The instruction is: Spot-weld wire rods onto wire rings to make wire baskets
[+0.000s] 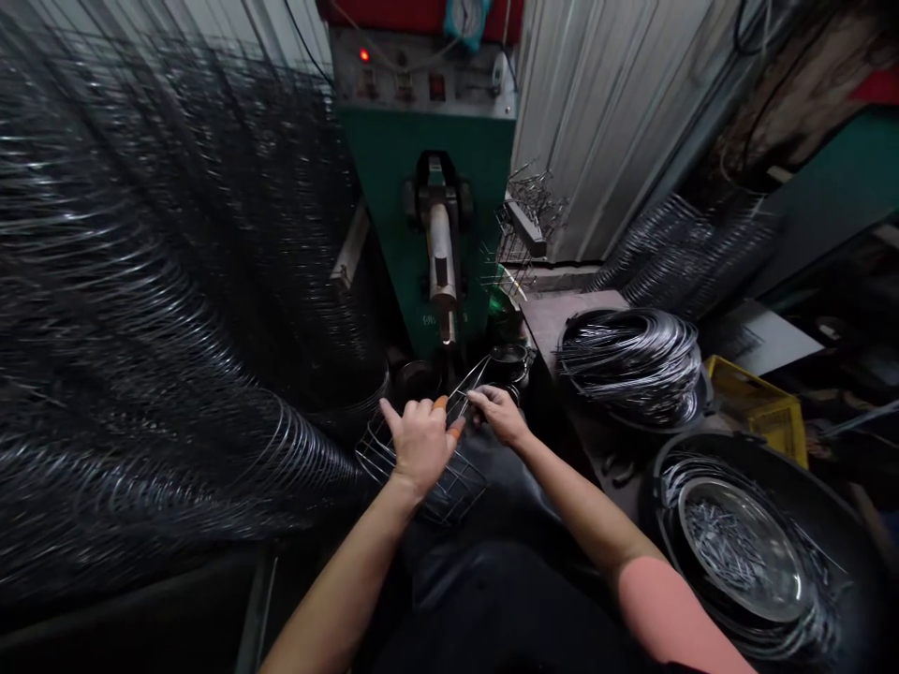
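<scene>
Bent over the upper part of a wire basket (456,496), my left hand (420,440) has orange covers on two fingertips. Its thumb and index finger close on the basket's wire, and the little finger sticks out to the left. Just to the right, my right hand (497,414) pinches a thin metal wire (472,376) close to the left fingertips. Both hands are below the electrode arm (442,248) of a green machine (379,150). Part of the basket is hidden under my left hand and forearm.
Tall stacks of wire rings or baskets (175,281) crowd the left side. On the right are a bowl of wire hoops (632,365), a large black tub (667,468) holding a clear dish (779,580) of short metal pieces, and a yellow crate (765,412).
</scene>
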Demonstrator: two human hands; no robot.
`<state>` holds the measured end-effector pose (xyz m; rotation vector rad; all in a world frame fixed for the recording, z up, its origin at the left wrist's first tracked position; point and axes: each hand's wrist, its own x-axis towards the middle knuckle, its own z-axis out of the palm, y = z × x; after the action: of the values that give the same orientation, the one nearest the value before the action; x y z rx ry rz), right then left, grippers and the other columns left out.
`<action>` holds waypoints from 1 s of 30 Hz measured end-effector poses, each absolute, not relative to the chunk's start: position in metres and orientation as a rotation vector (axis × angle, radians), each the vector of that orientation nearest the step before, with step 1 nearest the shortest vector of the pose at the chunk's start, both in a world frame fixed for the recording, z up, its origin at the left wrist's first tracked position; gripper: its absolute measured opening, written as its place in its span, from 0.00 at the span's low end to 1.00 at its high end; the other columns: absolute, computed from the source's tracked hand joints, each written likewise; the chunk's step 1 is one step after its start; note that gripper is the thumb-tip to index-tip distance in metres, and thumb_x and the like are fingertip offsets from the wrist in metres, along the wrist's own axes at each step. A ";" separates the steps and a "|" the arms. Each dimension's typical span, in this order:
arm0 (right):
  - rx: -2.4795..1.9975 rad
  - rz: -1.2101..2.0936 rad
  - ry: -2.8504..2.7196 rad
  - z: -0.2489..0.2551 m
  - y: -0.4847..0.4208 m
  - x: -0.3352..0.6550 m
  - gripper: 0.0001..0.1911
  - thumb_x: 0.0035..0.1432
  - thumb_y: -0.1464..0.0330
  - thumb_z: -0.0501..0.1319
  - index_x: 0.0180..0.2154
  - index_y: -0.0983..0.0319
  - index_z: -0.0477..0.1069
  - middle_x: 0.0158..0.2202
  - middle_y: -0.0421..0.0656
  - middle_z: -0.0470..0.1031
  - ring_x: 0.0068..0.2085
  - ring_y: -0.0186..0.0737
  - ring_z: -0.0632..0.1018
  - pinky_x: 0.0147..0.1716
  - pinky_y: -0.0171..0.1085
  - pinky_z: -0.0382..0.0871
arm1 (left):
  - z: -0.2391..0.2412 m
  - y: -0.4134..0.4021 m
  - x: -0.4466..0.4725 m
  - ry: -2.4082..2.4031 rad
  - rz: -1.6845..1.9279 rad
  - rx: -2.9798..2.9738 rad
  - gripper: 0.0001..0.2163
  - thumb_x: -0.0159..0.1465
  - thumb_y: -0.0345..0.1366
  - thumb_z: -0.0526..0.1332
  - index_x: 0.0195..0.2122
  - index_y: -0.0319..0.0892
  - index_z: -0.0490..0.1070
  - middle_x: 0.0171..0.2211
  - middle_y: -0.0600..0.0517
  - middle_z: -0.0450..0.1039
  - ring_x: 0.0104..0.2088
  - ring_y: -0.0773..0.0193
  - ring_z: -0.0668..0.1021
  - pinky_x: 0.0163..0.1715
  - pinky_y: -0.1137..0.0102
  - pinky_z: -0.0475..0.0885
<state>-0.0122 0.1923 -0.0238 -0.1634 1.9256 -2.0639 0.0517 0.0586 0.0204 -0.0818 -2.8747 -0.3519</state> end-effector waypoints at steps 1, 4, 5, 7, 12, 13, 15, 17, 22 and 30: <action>-0.148 -2.071 1.908 -0.024 0.193 -0.012 0.19 0.47 0.55 0.60 0.22 0.64 0.62 0.18 0.35 0.63 0.17 0.26 0.65 0.17 0.28 0.58 | 0.019 0.059 0.050 -2.877 -0.344 -0.092 0.19 0.59 0.44 0.53 0.45 0.35 0.70 0.34 0.42 0.71 0.38 0.50 0.69 0.53 0.43 0.39; -0.117 -2.094 1.849 -0.026 0.195 -0.012 0.20 0.47 0.53 0.60 0.24 0.65 0.64 0.19 0.35 0.64 0.17 0.26 0.65 0.16 0.28 0.58 | 0.018 0.056 0.047 -2.889 -0.337 -0.119 0.19 0.59 0.44 0.53 0.44 0.35 0.71 0.34 0.41 0.71 0.39 0.50 0.69 0.53 0.46 0.45; -0.106 -2.102 1.833 -0.026 0.194 -0.013 0.20 0.47 0.53 0.59 0.24 0.65 0.64 0.19 0.35 0.64 0.17 0.26 0.65 0.16 0.28 0.58 | 0.019 0.055 0.046 -2.895 -0.338 -0.124 0.19 0.59 0.44 0.53 0.44 0.35 0.71 0.33 0.41 0.71 0.39 0.49 0.69 0.53 0.46 0.46; -0.086 -2.117 1.804 -0.026 0.193 -0.014 0.21 0.47 0.52 0.60 0.25 0.65 0.65 0.19 0.35 0.64 0.17 0.25 0.65 0.16 0.28 0.59 | 0.021 0.054 0.044 -2.901 -0.338 -0.132 0.19 0.59 0.44 0.53 0.43 0.36 0.71 0.33 0.41 0.71 0.39 0.49 0.69 0.52 0.47 0.48; -0.016 -2.143 1.748 -0.020 0.190 -0.021 0.20 0.44 0.53 0.62 0.24 0.65 0.64 0.19 0.35 0.64 0.16 0.25 0.65 0.16 0.28 0.58 | 0.022 0.052 0.033 -2.893 -0.310 -0.171 0.17 0.59 0.45 0.53 0.41 0.39 0.72 0.34 0.42 0.72 0.39 0.51 0.69 0.52 0.49 0.49; -0.001 -2.144 1.746 -0.019 0.190 -0.023 0.20 0.43 0.54 0.63 0.24 0.65 0.64 0.19 0.35 0.63 0.16 0.25 0.65 0.16 0.28 0.58 | 0.021 0.051 0.031 -2.889 -0.311 -0.180 0.17 0.59 0.45 0.53 0.41 0.39 0.72 0.34 0.43 0.72 0.39 0.51 0.69 0.52 0.49 0.49; 0.021 -2.143 1.752 -0.018 0.189 -0.027 0.20 0.42 0.55 0.64 0.23 0.65 0.64 0.18 0.34 0.63 0.16 0.24 0.64 0.15 0.27 0.57 | 0.020 0.050 0.025 -2.882 -0.321 -0.193 0.17 0.59 0.45 0.53 0.41 0.38 0.72 0.34 0.43 0.71 0.39 0.51 0.69 0.52 0.49 0.49; 0.032 -2.147 1.757 -0.018 0.187 -0.031 0.19 0.43 0.55 0.64 0.24 0.65 0.64 0.18 0.34 0.63 0.16 0.24 0.64 0.15 0.27 0.56 | 0.019 0.048 0.019 -2.881 -0.339 -0.199 0.17 0.59 0.44 0.54 0.41 0.39 0.72 0.34 0.43 0.71 0.39 0.51 0.69 0.52 0.49 0.49; 0.056 -2.186 1.751 -0.022 0.181 -0.042 0.19 0.44 0.54 0.62 0.24 0.64 0.64 0.19 0.35 0.64 0.17 0.24 0.64 0.16 0.27 0.56 | 0.021 0.044 0.003 -2.886 -0.365 -0.210 0.15 0.58 0.43 0.54 0.39 0.40 0.72 0.34 0.42 0.72 0.39 0.50 0.69 0.52 0.50 0.50; 0.095 -2.252 1.719 -0.023 0.168 -0.064 0.20 0.42 0.54 0.63 0.25 0.65 0.65 0.20 0.35 0.63 0.17 0.24 0.64 0.17 0.27 0.57 | 0.027 0.035 -0.023 -2.953 -0.304 -0.231 0.14 0.58 0.43 0.55 0.38 0.40 0.72 0.35 0.42 0.72 0.39 0.50 0.70 0.49 0.51 0.53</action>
<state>-0.0637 0.1677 -0.0234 0.0953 1.7185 -2.2519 -0.0235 0.0350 0.0275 -0.2314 -2.9530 -0.3040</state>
